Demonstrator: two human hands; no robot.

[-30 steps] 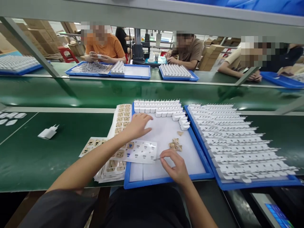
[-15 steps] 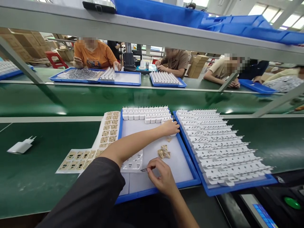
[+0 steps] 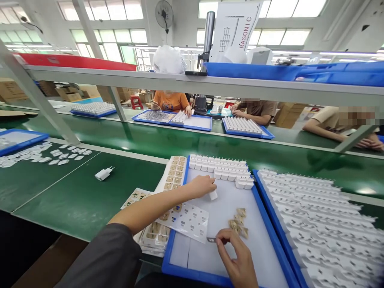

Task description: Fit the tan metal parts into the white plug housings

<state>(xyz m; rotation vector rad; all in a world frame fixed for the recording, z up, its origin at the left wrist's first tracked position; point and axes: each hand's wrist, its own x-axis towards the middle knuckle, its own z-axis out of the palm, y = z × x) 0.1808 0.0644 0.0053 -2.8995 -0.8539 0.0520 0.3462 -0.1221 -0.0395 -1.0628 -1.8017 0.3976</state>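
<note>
Left hand [image 3: 201, 186] pulled back holding a half-hidden white plug [image 3: 213, 195].

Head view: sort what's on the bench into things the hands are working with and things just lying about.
In hand:
left hand grips a white charger
right hand pinches a small sticker
clear sticker sheet
blue tray
rows of white chargers

Lying about:
peeled backing scraps
lone charger on the green belt
full tray of chargers
</note>
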